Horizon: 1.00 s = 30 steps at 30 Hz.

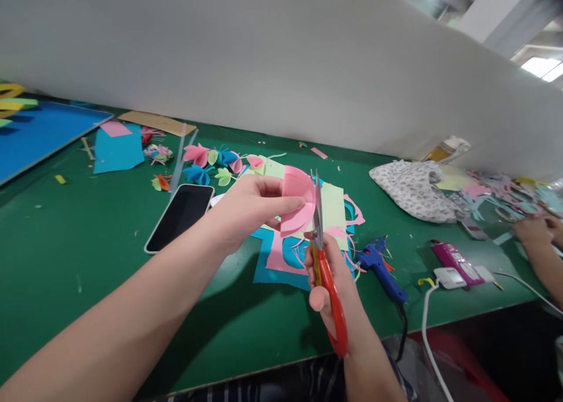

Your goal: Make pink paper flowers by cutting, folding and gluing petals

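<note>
Between the thumb and fingers of my left hand (253,208) is a rounded piece of pink paper (298,199), held up above the table. My right hand (336,279) grips red-handled scissors (332,290), their blades pointing up along the paper's right edge. The blades look nearly closed; whether they touch the paper I cannot tell. Beneath both hands lie blue paper (281,277), pale green sheets (336,199) and cut pink scraps (281,258). Pink, blue and green paper petals (224,158) are grouped just beyond my left hand.
A phone (180,217) lies left of the papers. On the right are a blue glue gun (382,270), a purple power strip (457,264) with cables, and a patterned cloth (409,188). Another person's hands (536,232) are at the far right. A wall (246,61) stands behind the table.
</note>
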Available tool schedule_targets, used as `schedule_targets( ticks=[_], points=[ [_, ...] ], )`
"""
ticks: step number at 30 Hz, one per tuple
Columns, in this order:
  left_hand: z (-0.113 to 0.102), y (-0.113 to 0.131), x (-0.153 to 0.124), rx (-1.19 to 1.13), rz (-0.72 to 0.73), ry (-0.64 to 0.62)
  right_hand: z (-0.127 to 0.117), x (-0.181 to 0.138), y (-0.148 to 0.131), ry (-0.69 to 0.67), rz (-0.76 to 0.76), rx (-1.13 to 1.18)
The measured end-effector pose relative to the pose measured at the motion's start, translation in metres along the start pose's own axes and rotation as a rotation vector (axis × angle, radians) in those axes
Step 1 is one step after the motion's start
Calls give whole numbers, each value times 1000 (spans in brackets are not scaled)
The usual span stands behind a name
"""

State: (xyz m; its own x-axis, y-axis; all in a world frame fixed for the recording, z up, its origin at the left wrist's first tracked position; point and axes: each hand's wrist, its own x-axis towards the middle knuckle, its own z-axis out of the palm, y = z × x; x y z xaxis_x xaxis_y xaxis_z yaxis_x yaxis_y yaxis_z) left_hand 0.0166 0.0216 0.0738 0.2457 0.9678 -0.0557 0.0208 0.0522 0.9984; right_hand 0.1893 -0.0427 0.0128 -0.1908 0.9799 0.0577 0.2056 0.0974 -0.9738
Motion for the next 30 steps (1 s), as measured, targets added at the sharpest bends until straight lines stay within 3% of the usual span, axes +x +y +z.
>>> schedule_targets(
  ticks=[17,24,30],
  points=[
    [-9,-1,4,3,-54,-49,0,0,3,21,17,51],
    [-7,-2,5,16,7,8,-1,1,6,9,-6,33],
    [-2,0,0,53,35,40,-1,2,4,-77,-5,57]
  ],
)
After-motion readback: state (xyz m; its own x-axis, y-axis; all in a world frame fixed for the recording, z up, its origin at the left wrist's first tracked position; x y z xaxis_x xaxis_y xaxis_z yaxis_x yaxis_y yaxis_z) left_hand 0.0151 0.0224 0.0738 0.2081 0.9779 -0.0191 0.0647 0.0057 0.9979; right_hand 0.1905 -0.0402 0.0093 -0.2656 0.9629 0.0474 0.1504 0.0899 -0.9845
